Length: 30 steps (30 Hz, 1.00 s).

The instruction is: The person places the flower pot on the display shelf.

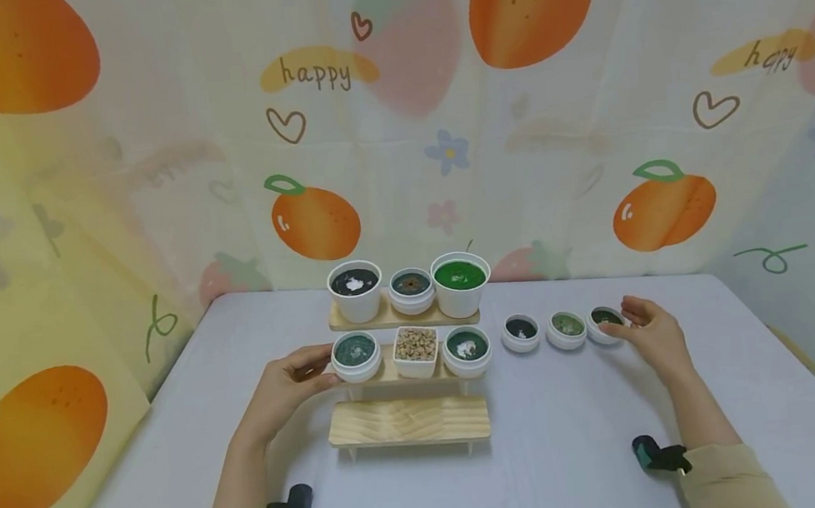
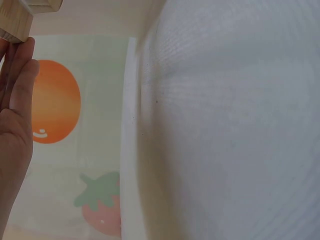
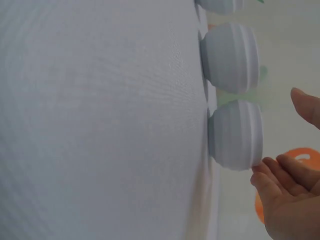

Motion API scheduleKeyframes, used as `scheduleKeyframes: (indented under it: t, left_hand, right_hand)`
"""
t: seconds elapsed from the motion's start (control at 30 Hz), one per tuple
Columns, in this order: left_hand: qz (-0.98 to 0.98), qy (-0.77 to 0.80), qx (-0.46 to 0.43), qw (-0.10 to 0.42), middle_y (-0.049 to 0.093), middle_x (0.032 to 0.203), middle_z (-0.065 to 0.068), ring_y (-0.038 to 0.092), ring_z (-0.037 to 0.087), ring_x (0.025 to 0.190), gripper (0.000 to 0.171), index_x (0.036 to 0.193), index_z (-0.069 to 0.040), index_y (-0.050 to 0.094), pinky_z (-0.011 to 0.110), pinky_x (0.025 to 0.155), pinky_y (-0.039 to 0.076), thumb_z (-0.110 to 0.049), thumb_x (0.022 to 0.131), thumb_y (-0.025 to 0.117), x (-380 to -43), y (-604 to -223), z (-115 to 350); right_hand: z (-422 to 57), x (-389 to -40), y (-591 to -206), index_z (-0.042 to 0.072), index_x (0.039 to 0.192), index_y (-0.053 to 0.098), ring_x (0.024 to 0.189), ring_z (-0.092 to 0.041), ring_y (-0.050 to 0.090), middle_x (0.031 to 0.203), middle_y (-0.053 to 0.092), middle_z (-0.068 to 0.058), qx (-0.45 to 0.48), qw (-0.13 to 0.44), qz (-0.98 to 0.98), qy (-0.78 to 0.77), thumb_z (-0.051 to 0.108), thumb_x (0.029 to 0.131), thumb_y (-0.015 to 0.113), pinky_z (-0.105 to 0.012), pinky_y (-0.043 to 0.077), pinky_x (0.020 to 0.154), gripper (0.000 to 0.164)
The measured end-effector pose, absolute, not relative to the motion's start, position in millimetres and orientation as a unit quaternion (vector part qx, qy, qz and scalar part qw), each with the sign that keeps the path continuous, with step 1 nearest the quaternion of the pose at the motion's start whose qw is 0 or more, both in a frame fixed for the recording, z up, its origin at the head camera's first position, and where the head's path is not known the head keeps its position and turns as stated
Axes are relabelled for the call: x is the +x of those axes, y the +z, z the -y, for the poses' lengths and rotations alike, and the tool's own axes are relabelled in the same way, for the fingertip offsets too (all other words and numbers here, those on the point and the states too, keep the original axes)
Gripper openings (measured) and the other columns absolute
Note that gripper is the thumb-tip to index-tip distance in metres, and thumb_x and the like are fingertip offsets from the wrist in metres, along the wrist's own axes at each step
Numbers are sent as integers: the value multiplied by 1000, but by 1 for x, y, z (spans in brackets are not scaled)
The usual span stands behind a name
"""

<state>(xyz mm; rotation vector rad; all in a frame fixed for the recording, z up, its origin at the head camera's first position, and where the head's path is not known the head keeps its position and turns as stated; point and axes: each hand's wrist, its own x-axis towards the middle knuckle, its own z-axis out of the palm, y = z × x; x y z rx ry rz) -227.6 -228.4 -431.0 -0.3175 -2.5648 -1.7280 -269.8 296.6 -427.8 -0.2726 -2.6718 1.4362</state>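
In the head view, my left hand (image 1: 285, 387) is at the left end of the middle wooden shelf (image 1: 388, 371), beside a white cup with dark green filling (image 1: 356, 356). The left wrist view shows its extended fingers touching the shelf's wooden end (image 2: 17, 22). My right hand (image 1: 654, 335) is at the rightmost of three small white cups (image 1: 604, 325) on the table. Its thumb and fingers are spread apart in the right wrist view, fingertips by the rim of that ribbed cup (image 3: 237, 135). The thumb stands away from the cup.
The top shelf (image 1: 388, 316) bears a dark-filled cup (image 1: 356, 292), a small bowl (image 1: 411, 290) and a green-filled cup (image 1: 460, 284). A square dish of grains (image 1: 415, 351) and another cup (image 1: 467, 351) share the middle shelf. The lowest shelf (image 1: 409, 421) stands in front. A printed curtain (image 1: 395, 146) hangs behind.
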Motion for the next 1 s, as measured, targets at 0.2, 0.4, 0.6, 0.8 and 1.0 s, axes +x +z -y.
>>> scheduleKeyframes:
  t: [0.2,0.4,0.6,0.8,1.0]
  left_hand:
    - [822,-561,-99,14,64,134,16,60,-13,105,52,129,-6,64,9,93,49,-21,82,81,-228,-432,228]
    - [820,-562,-102,18,65,133,16,61,-13,105,52,129,-7,65,9,93,49,-20,82,81,-228,-433,229]
    - [824,-558,-99,14,65,133,15,60,-13,104,52,130,-8,65,8,93,49,-22,82,81,-228,-433,228]
    - [822,-561,-101,11,63,135,15,60,-14,106,52,130,-7,64,9,93,49,-21,82,80,-230,-434,228]
    - [821,-562,-100,11,63,135,16,60,-14,105,52,129,-7,65,9,93,49,-21,82,81,-230,-434,228]
  right_hand:
    - [-300,-273,-431,-4,152,29,145,-38,37,157,36,-25,-89,28,871,483,27,91,71,-48,32,122,81]
    - [-303,-276,-436,-2,154,24,148,-42,30,160,29,-25,-107,-4,867,487,33,90,71,-54,29,122,87]
    - [-307,-279,-442,-3,154,22,148,-43,29,160,27,-26,-105,-18,863,495,28,90,72,-55,28,123,87]
    - [-309,-281,-445,-4,154,23,147,-44,30,159,28,-28,-92,-18,864,494,25,89,73,-55,29,122,87]
    - [-309,-283,-448,-5,152,26,144,-44,32,157,30,-31,-92,-20,871,482,26,89,73,-55,30,121,85]
